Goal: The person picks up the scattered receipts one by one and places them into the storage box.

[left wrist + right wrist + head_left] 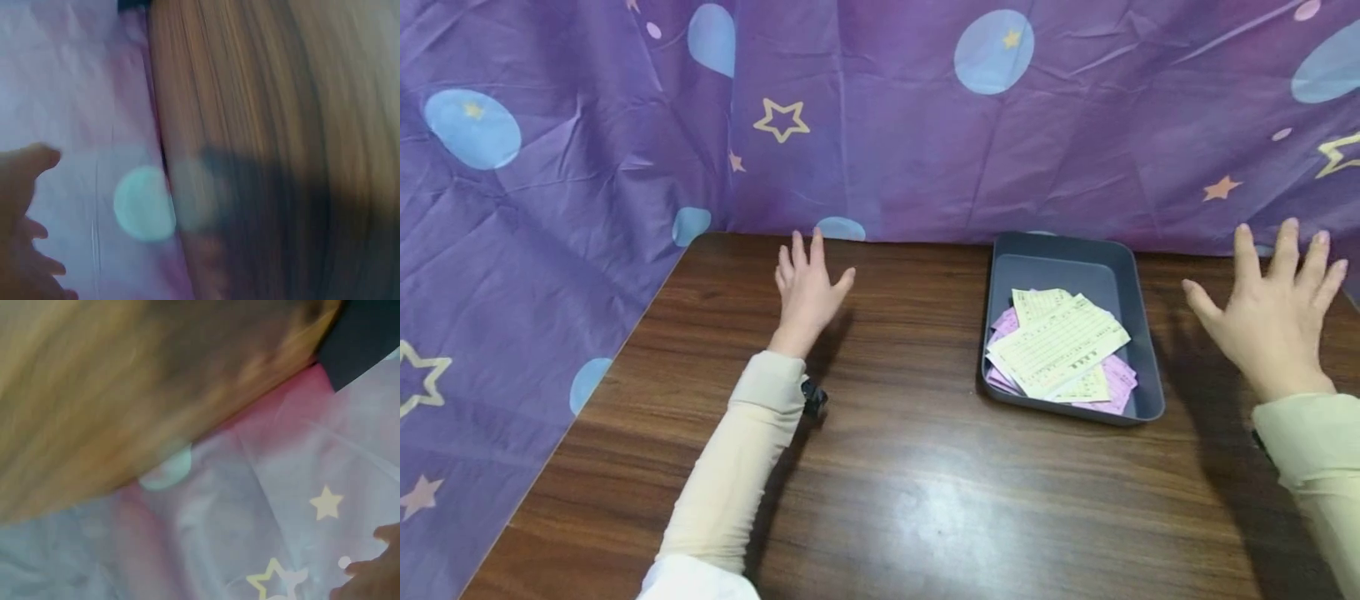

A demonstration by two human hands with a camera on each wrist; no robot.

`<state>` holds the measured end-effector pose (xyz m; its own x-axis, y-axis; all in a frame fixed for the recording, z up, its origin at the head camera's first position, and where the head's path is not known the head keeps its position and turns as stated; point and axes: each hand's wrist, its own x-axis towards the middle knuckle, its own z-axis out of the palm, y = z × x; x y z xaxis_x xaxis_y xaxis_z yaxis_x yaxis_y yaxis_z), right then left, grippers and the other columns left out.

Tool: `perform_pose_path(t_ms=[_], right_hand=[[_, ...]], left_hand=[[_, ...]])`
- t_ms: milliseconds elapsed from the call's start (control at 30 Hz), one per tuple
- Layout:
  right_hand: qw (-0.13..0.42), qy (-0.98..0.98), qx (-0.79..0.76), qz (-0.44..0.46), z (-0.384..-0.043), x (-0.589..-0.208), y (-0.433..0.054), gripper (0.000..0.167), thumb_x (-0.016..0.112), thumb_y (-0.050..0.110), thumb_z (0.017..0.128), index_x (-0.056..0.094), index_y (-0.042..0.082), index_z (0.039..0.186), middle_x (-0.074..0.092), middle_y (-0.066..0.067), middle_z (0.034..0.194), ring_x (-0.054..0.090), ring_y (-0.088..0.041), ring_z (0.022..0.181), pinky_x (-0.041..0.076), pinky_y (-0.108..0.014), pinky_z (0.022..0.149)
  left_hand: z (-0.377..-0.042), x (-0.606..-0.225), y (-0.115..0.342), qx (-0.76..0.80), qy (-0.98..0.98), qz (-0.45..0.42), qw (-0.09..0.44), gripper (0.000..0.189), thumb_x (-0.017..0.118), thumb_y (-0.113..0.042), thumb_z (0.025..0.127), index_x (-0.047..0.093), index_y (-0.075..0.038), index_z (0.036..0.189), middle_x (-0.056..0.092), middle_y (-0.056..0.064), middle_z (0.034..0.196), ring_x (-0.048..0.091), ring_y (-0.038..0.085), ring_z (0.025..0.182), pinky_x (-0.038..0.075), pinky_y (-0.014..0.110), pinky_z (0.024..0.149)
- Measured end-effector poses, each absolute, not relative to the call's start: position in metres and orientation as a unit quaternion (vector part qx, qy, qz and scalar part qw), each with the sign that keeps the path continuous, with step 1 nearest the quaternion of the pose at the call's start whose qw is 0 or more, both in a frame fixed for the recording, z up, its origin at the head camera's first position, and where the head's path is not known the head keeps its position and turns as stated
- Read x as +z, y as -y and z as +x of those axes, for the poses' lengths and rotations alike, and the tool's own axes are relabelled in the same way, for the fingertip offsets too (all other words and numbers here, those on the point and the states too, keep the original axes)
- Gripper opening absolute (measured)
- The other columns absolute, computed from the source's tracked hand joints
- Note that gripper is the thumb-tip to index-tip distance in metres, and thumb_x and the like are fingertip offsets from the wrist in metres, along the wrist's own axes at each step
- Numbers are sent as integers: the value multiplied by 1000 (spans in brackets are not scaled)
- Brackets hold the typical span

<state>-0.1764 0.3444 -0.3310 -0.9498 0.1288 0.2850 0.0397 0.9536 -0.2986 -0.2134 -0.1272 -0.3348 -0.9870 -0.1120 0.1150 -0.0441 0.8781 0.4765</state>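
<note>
A dark grey tray (1060,265) stands near the back of the table, right of the middle. Inside it lies a loose pile of printed paper slips (1060,346), pale yellow ones on top and purple ones (1120,382) beneath. My left hand (808,292) is held over the table well to the left of the tray, fingers spread, holding nothing. To the right of the tray hovers my right hand (1273,321), its fingers also spread wide and nothing in it. Fingers of each hand show at the edge of that wrist's view, which is blurred.
The brown wood-grain table (880,467) ends at the back against a purple curtain (895,150) with stars and blue ovals. The same cloth hangs along the left side. A corner of the tray shows at the upper right of the right wrist view.
</note>
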Motion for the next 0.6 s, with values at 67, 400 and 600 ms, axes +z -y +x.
perform_pose_path(t_ms=[67, 400, 600], right_hand=[[145, 983, 105, -38, -178, -327, -348, 86, 44, 55, 93, 8, 4, 152, -15, -29, 156, -21, -50, 142, -13, -72, 108], [72, 993, 76, -56, -184, -325, -359, 98, 38, 69, 88, -6, 8, 152, -27, -30, 150, -30, -50, 137, -16, -77, 103], [64, 993, 74, -64, -183, -326, -365, 99, 35, 71, 88, -8, 8, 151, -28, -31, 149, -30, -52, 136, -15, -77, 103]], left_hand=[[-214, -336, 136, -186, 980, 45, 61, 86, 55, -47, 92, 6, -13, 155, -1, 21, 161, -2, 45, 147, 6, 61, 118], [-214, -344, 164, -71, 993, 61, 66, 91, 47, -61, 91, -2, -18, 155, -11, 17, 161, -12, 44, 146, -1, 67, 115], [-214, -341, 171, -79, 993, 65, 54, 91, 41, -65, 91, -7, -21, 154, -15, 15, 160, -17, 43, 145, -7, 68, 114]])
